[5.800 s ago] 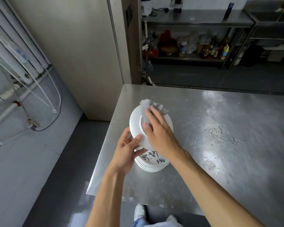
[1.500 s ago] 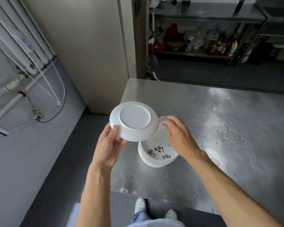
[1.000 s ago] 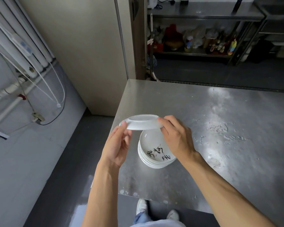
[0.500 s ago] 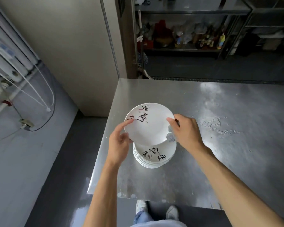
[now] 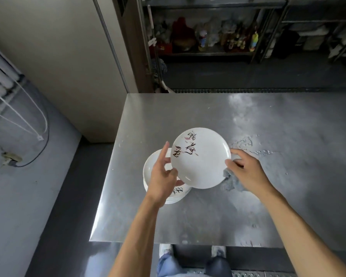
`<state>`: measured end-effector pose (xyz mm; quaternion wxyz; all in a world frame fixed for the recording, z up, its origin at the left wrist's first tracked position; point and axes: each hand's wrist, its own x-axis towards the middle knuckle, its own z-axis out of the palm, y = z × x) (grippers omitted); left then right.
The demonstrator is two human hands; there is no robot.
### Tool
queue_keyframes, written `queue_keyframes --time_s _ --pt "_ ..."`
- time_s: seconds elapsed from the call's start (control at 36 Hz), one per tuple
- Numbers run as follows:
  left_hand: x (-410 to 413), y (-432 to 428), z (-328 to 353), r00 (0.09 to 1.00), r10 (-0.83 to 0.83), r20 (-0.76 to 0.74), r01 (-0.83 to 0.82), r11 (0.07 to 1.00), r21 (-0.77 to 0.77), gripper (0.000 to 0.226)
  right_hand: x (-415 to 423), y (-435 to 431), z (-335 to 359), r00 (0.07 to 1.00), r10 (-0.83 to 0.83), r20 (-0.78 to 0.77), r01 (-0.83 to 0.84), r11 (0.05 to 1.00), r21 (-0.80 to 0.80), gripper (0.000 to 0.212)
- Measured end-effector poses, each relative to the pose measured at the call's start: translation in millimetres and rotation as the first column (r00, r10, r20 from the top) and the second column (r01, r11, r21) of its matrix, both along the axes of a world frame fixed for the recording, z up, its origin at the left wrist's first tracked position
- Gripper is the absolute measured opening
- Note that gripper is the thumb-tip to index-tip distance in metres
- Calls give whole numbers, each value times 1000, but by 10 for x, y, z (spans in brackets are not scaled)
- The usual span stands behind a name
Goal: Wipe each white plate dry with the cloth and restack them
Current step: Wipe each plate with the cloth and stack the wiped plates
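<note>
A white plate [image 5: 201,158] with black brush characters on its face is held face up, slightly tilted, above the steel tabletop [image 5: 208,216]. It sits between both hands, overlapping the right part of the stack of plates [image 5: 150,169] that stands near the tabletop's left edge.

The left hand [image 5: 162,178] holds the plate by its lower-left rim. The thumb lies on the rim, the index finger points straight up along the edge, and the other fingers go under the plate (hidden there).

The right hand [image 5: 247,172] is at the plate's right rim. Its thumb tip touches the edge and its fingers [image 5: 237,156] curl loosely behind it. A bunched grey cloth [image 5: 231,181] is gripped under this palm, poking out beside the plate's lower-right rim; whether the cloth touches the plate's underside cannot be told.

More black characters show on the top plate of the stack, just below the left hand. Dried water marks [image 5: 246,143] speckle the tabletop to the right of the held plate. Beyond the tabletop, a metal shelf [image 5: 208,52] carries bottles and bags. White pipes and a dark cable run along the wall at left.
</note>
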<state>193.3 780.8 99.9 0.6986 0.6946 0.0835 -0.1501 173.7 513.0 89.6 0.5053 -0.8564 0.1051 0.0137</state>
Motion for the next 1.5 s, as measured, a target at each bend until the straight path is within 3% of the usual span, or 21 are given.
queue_keyframes --time_s 0.11,0.36,0.61,0.81,0.86,1.03,1.08,1.19,1.25,1.36,1.5 --pt "-105 -476 2 999 -14 -29 15 999 36 77 -114 -422 -68 999 -27 -34 29 998 58 32" --pt "-322 -1399 -206 992 -70 -103 71 998 -2 80 -249 -1262 -534 978 -58 -202 59 998 -2 33" --pt "-461 -1727 -979 898 -53 -436 82 996 47 86 -440 -1497 -1258 899 -55 -434 21 996 -82 37" --pt "-413 -1820 -1314 810 41 -586 -28 999 31 59 -505 -1498 -1520 858 -94 -505 41 992 -116 39" --pt "-403 -1849 -1371 803 58 -593 -49 998 31 59 -493 -1492 -1574 858 -104 -503 46 991 -126 40" --pt "-347 -1904 -1455 831 78 -551 -31 995 94 88 -456 -1466 -1641 862 -111 -494 54 990 -130 41" --pt "-341 -1882 -1474 829 93 -551 -61 995 76 83 -431 -1446 -1647 863 -112 -493 50 989 -137 40" --pt "-342 -1848 -1408 817 87 -570 -123 992 -25 46 -389 -1417 -1662 859 -110 -500 41 988 -147 39" --pt "-349 -1817 -1369 816 55 -576 -104 993 -52 60 -375 -1423 -1669 854 -103 -510 26 987 -157 38" --pt "-364 -1741 -1410 854 27 -520 -67 996 -59 64 -378 -1426 -1675 830 -168 -532 54 973 -223 31" --pt "-306 -1723 -1398 901 53 -429 -11 995 101 57 -357 -1395 -1597 833 -330 -444 214 932 -292 26"
